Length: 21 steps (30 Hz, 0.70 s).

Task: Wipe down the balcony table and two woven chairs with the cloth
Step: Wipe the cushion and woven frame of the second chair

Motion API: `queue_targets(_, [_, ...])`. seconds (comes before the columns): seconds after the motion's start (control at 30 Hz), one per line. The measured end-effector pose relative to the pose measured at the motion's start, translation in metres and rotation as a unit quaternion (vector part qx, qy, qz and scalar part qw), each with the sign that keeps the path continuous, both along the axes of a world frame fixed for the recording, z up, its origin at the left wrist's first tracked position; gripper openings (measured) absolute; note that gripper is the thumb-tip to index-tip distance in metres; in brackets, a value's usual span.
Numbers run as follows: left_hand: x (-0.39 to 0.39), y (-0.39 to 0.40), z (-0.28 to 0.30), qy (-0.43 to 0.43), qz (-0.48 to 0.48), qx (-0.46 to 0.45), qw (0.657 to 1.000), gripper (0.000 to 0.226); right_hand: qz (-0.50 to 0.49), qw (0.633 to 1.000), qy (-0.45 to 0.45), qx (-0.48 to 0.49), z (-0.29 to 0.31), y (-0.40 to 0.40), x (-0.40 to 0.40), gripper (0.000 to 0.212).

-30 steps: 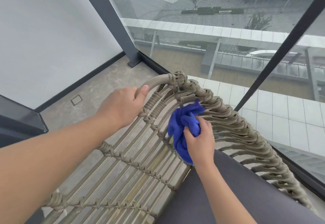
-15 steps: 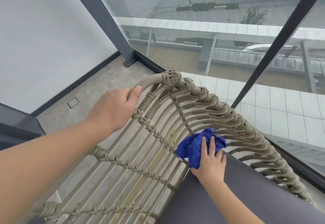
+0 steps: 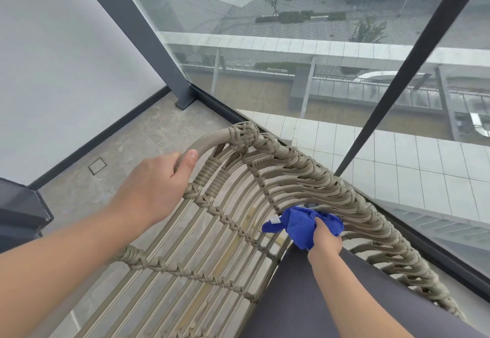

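Left hand (image 3: 156, 186) clamped on woven chair (image 3: 212, 245) rim, likely bracing; right hand (image 3: 324, 238) bunching cloth (image 3: 299, 223) against inner weave near rim, wiping.

Bare forearms (image 3: 66, 253), no sleeves

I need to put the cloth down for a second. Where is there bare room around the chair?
Bare floor lies left of the chair, between its top rail and the white wall. The grey cushion below the right hand is bare too. It is crowded on the right, where the chair's woven rim sits close to the glass railing and the hand grips the cloth.
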<state>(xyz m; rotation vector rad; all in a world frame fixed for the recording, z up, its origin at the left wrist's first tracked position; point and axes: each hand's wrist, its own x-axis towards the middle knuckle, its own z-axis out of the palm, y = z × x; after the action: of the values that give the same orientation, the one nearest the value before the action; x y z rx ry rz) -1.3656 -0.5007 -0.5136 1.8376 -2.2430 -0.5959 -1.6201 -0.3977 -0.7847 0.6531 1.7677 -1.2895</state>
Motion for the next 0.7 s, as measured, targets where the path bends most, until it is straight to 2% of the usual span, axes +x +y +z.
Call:
queue_targets(0.13, [0.0, -0.003, 0.001, -0.004, -0.002, 0.003, 1.0, 0.067, -0.002, 0.99, -0.12, -0.072, 0.002, -0.027, -0.001, 0.047])
queue_targets(0.2, [0.0, -0.001, 0.002, 0.004, -0.002, 0.008, 1.0, 0.065, 0.003, 0.994, -0.09, -0.063, 0.002, -0.033, 0.009, 0.059])
queue_targets(0.27, [-0.003, 0.001, 0.003, 0.012, 0.0, 0.011, 1.0, 0.062, 0.003, 0.994, -0.072, -0.088, 0.002, -0.039, 0.02, 0.061])
queue_targets(0.4, [-0.004, -0.001, 0.002, 0.016, -0.002, 0.014, 1.0, 0.06, -0.111, 0.968, -0.151, -0.169, 0.005, -0.04, 0.039, 0.038])
queue_targets(0.5, [-0.001, -0.002, 0.001, 0.015, -0.004, 0.006, 1.0, 0.064, -0.084, 0.979, -0.109, -0.15, -0.006, -0.024, 0.042, 0.025])
queue_targets(0.6, [0.0, -0.002, 0.001, 0.015, 0.002, 0.008, 1.0, 0.064, -0.048, 0.983, -0.123, -0.126, -0.012, -0.016, 0.036, 0.043])
queue_targets(0.7, [0.001, -0.004, 0.0, 0.014, 0.0, 0.003, 1.0, 0.065, -0.101, 0.961, -0.182, -0.182, -0.002, -0.028, 0.026, 0.043])
